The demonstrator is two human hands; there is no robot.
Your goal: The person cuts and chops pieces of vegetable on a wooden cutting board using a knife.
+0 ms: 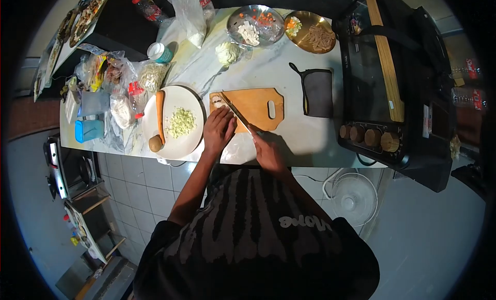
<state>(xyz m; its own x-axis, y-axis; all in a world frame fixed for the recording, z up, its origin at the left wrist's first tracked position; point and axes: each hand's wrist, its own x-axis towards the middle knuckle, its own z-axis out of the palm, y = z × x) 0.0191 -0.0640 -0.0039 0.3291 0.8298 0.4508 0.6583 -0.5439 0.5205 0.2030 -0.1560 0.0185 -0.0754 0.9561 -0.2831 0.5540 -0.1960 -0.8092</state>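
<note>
My right hand (269, 153) is closed around the handle of a kitchen knife (235, 110), whose blade lies slantwise over the wooden cutting board (253, 97). My left hand (219, 128) rests on the board's left part, fingers bent and pressed together beside the blade. Small pale slices (217, 100) with brownish edges lie just beyond the fingertips; their kind is unclear. What sits under the left fingers is mostly hidden. Left of the board, a white plate (178, 93) bears chopped pale-green pieces (182, 123), a carrot (160, 114) and a small brown round item (155, 143).
Behind the board are a cabbage piece (227, 53), a metal plate (235, 20) and a golden plate (305, 48) with cut food. A dark pot holder (318, 93) and a black oven (369, 83) stand right. Bagged goods (121, 111) crowd the left.
</note>
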